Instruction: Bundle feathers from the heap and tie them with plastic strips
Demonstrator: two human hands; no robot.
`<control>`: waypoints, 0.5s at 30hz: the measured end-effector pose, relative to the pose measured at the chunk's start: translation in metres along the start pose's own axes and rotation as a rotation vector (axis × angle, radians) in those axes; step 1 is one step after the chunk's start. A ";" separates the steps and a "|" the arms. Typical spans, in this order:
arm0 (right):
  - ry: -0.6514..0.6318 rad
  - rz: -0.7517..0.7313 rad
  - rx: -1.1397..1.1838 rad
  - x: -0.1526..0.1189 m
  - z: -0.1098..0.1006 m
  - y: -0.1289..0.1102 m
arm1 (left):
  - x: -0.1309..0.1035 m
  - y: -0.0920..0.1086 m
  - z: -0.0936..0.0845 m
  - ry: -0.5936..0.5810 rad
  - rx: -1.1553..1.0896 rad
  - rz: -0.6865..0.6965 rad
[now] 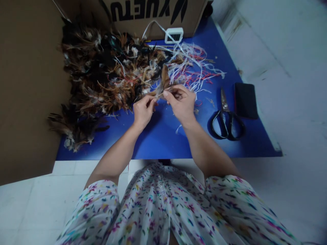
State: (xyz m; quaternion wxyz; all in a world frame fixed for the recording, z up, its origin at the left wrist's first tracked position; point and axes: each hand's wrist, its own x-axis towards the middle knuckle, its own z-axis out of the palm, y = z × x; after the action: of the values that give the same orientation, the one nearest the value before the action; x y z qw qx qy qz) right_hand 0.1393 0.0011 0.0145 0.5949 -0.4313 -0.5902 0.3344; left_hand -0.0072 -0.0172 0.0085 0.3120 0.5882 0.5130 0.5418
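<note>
Over the blue table, my left hand (143,110) and my right hand (181,102) are close together, each closed in a pinch. Between their fingertips is a brown and grey feather (165,78), its tip pointing away from me and its base at my fingers. Both hands grip its lower end; whether a thread is there too I cannot make out. Just beyond my hands spreads a large heap of brown and black feathers (102,75). White and red strips (194,64) lie tangled behind my right hand.
Black-handled scissors (226,119) lie at the right with blades pointing away, beside a dark flat pad (245,100). A small white-framed device (174,35) stands before a cardboard box (153,25) at the back. Another cardboard panel (28,85) borders the left. A feather bunch (76,127) lies near left.
</note>
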 end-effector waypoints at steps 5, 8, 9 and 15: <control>-0.020 -0.022 -0.051 -0.001 0.001 0.005 | -0.002 -0.003 0.001 -0.018 0.111 0.143; -0.029 -0.027 -0.063 -0.001 0.001 0.006 | -0.001 -0.006 0.000 -0.023 0.153 0.189; -0.036 -0.026 -0.062 -0.001 0.001 0.006 | -0.001 -0.006 0.000 -0.024 0.155 0.197; -0.069 -0.015 -0.088 -0.002 0.000 0.006 | -0.002 -0.004 0.001 -0.021 0.143 0.188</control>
State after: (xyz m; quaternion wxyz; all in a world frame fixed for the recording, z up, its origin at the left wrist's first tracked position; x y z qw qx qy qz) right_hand 0.1399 0.0020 0.0083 0.5569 -0.4409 -0.6278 0.3183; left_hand -0.0073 -0.0178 0.0035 0.2224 0.6602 0.4894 0.5245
